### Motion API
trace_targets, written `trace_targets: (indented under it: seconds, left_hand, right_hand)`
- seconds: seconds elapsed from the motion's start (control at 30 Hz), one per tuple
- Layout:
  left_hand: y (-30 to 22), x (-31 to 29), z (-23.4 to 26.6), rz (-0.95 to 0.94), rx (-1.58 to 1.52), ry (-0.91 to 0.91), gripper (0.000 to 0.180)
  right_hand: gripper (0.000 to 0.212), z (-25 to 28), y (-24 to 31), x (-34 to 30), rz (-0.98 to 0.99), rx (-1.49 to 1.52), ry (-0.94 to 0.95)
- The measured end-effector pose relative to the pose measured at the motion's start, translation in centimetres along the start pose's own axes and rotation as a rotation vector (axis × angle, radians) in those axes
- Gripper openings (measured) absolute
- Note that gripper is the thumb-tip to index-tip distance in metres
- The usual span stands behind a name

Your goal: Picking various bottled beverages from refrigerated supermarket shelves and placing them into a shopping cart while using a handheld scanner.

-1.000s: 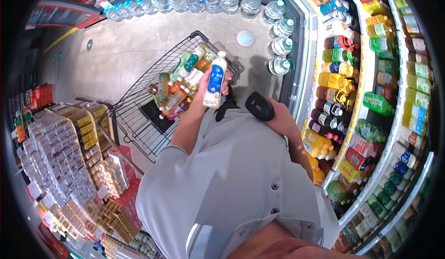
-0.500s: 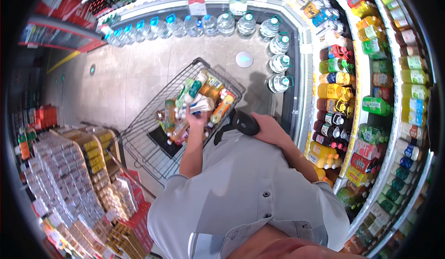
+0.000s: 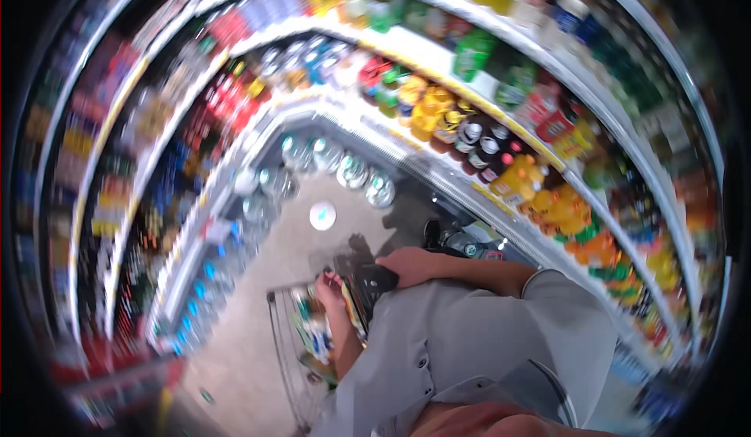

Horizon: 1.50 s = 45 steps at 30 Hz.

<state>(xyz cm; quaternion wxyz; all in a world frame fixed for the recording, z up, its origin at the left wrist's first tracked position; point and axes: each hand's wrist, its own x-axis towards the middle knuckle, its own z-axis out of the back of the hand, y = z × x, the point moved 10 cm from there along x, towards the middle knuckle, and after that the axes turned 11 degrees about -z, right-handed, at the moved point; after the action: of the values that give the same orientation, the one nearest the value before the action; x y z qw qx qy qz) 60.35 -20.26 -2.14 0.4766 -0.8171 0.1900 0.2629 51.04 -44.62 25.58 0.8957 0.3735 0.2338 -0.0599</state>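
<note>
My left hand (image 3: 332, 288) is at the top rim of a wire shopping cart (image 3: 283, 351), its fingers curled at the rim; blur softens the grip. Inside the cart lie bottles and packages (image 3: 313, 329), partly hidden by my left forearm. My right hand (image 3: 408, 267) is closed round a black rounded object (image 3: 379, 278) in front of my body, beside the cart; its exact kind does not show.
Large clear water bottles (image 3: 353, 172) line the floor along the shelf base, with blue-capped ones (image 3: 205, 284) to the left. Curved drink shelves (image 3: 438, 112) wrap around ahead and right. A round white floor sticker (image 3: 322, 216) lies beyond the cart.
My view has swung to the right, so the shelf corner is now ahead and the stacked boxes at left are gone from sight. My left hand has moved from the goods to the cart's rim.
</note>
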Motion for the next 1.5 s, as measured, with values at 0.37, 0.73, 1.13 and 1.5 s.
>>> trace_targets:
  seconds: [0.37, 0.73, 1.13, 1.5]
  left_hand:
    - [0.3, -0.3, -34.5, -0.224, 0.689, 0.686, 0.016]
    - [7.7, -22.5, -74.1, -0.863, 0.797, 1.526, 0.022]
    - [8.9, -35.1, -93.0, -1.065, 0.350, 1.468, 0.073]
    - [2.0, -29.6, -80.9, -0.260, -0.178, 1.556, 0.066]
  right_hand:
    - [0.035, 5.3, -15.0, -5.2, -0.209, 0.170, -0.283]
    - [0.037, 8.8, -23.4, -8.9, -0.124, 0.312, -0.537]
    - [0.033, 13.5, -29.0, -12.6, -0.204, 0.514, -0.530]
    - [0.026, 15.8, -28.3, -9.8, -0.015, 0.508, -0.443]
